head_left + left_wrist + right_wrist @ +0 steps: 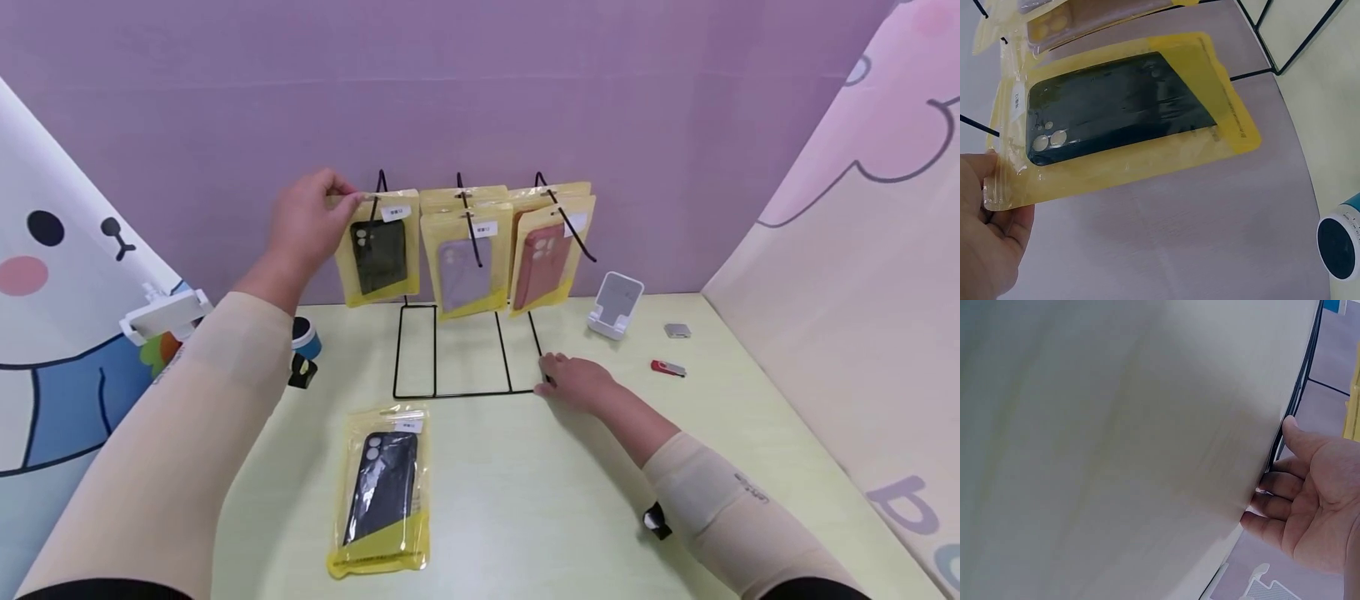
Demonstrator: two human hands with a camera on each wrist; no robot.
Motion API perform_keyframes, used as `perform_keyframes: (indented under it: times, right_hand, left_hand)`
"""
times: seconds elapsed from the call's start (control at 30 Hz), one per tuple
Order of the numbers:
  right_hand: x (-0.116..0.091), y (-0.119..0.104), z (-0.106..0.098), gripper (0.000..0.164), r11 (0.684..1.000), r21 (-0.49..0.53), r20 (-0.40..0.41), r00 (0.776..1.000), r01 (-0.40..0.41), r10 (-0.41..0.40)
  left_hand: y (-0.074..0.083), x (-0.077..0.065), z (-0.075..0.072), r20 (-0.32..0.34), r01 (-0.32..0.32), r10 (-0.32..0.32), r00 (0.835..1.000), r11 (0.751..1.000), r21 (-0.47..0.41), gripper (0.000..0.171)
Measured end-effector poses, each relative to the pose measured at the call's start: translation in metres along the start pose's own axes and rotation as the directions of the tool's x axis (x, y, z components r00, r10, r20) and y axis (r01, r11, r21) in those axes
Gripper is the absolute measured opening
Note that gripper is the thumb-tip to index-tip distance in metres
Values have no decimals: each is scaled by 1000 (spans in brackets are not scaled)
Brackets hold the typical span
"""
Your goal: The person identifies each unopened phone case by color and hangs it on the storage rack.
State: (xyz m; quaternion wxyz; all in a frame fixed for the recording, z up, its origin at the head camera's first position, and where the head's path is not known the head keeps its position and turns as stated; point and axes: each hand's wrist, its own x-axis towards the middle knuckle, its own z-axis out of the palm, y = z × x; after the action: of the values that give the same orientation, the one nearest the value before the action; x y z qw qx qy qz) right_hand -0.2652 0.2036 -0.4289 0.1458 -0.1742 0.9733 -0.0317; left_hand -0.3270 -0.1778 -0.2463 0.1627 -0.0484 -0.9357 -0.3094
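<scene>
My left hand (311,221) pinches the top corner of a yellow packet with a dark phone case (380,254), which hangs at the left hook of a black wire display rack (465,393). In the left wrist view the packaged phone case (1116,106) lies across the frame, thumb and fingers at its top edge. My right hand (577,383) holds the front right corner of the rack's base, thumb on the wire in the right wrist view. Packets with a purple phone case (465,271) and a red phone case (543,262) hang on the middle and right hooks.
Another packaged black phone case (382,492) lies on the table in front of the rack. To the right are a white phone stand (615,306), a red USB stick (667,368) and a small grey item (677,331). A blue-and-white container (306,337) stands left.
</scene>
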Motion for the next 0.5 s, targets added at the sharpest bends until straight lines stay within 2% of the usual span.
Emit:
perform_keyframes:
  times: [0.3, 0.4, 0.5]
  right_hand:
    - [4, 1, 4, 63, 1000, -9, 4, 1000, -13, 13]
    - [5, 1, 4, 64, 1000, -14, 6, 1000, -16, 16]
    - [4, 1, 3, 64, 1000, -13, 8, 1000, -19, 19]
  left_hand:
    - [-4, 7, 1, 3, 34, -34, 999, 999, -41, 43]
    - [-6, 6, 1, -2, 26, -26, 1000, 996, -82, 44]
    - [-7, 3, 0, -35, -5, 0, 999, 989, -146, 47]
